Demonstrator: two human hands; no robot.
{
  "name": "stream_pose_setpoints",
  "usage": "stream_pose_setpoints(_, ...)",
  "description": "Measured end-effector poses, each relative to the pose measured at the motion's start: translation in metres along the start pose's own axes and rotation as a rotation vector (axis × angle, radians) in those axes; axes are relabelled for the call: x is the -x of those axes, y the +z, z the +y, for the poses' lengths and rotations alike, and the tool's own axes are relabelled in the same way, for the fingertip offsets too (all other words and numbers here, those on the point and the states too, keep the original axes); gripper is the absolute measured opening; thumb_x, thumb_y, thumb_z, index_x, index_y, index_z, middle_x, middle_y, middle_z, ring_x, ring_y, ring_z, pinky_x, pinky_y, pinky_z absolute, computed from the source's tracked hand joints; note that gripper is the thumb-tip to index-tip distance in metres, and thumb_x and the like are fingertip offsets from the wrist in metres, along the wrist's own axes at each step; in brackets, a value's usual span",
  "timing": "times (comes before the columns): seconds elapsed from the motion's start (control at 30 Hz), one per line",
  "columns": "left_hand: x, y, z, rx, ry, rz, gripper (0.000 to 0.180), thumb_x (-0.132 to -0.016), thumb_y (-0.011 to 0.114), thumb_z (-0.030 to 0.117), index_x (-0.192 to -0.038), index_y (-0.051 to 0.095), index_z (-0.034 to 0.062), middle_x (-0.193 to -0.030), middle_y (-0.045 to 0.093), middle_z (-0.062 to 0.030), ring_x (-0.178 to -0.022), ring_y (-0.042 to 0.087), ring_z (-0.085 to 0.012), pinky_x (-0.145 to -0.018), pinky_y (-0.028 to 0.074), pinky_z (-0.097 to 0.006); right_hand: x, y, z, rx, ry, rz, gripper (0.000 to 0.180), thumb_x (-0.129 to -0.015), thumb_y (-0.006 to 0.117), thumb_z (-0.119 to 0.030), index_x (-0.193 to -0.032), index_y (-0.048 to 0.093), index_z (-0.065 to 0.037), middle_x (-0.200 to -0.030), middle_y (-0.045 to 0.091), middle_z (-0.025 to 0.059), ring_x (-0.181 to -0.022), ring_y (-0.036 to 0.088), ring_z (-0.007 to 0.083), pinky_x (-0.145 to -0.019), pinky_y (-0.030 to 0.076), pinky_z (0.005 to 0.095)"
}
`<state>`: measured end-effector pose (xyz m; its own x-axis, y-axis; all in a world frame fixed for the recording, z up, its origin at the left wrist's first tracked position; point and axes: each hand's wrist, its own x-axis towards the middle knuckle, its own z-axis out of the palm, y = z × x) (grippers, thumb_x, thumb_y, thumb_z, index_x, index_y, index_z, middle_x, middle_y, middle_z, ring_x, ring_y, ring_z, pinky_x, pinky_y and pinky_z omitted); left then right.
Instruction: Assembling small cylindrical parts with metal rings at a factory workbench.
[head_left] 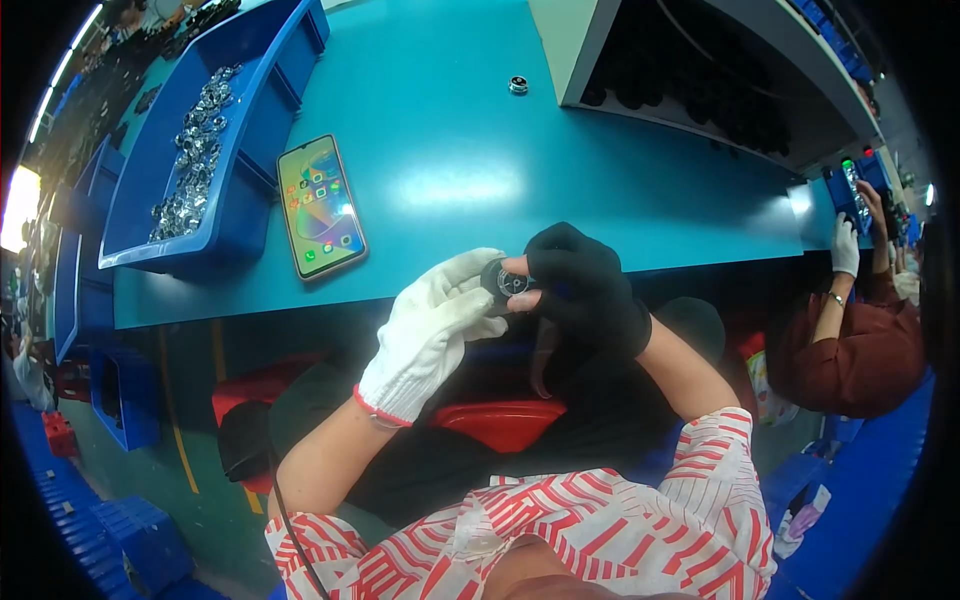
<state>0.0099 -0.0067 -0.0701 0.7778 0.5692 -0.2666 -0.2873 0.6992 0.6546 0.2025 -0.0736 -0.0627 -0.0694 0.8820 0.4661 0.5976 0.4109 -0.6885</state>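
Just in front of the table's near edge, both my hands meet around a small round black knob [513, 284] with light markings on its face. My left hand [432, 318], in a white knit glove with a red cuff edge, is closed on the knob's left side. A black glove with bare fingertips covers my right hand [592, 288]; its thumb and forefinger pinch the knob from the right. The gloved fingers hide part of the knob. Farther back on the table lies a small black-and-silver round part [517, 86], apart from my hands.
On the teal table [430, 130] lies a lit phone [322, 207], beside a blue bin [232, 215] with many shiny metal parts [195, 150]. A pale box-like shelf [575, 50] holding dark parts stands back right. A red stool [500, 425] is below; a co-worker [850, 350] sits far right.
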Motion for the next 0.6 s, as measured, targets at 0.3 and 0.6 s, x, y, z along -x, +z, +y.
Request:
stream_pose_setpoints(0.3, 0.005, 0.016, 0.000, -0.257, 0.076, 0.103, 0.049, -0.082, 0.064, -0.001, -0.125, 0.042, -0.0079, -0.109, 0.057, -0.0154, -0.093, 0.061, -0.0190, -0.081, 0.052, -0.029, 0.003, 0.008, -0.010, -0.037, 0.015, -0.045, 0.049, -0.069, 0.076, -0.012, -0.115, 0.059, -0.015, -0.093, 0.059, 0.0073, -0.073, 0.063, 0.0228, -0.062, 0.050, 0.0298)
stream_pose_setpoints(0.6, 0.014, 0.019, -0.019, -0.659, 0.345, 0.224, 0.065, -0.076, 0.064, -0.008, -0.134, 0.034, -0.0032, -0.109, 0.053, -0.0136, -0.093, 0.057, -0.0156, -0.083, 0.049, -0.027, 0.010, 0.014, -0.017, 0.086, 0.156, -0.133, 0.044, -0.069, 0.073, -0.012, -0.108, 0.052, -0.009, -0.096, 0.059, 0.0110, -0.077, 0.063, 0.0307, -0.064, 0.049, 0.0361)
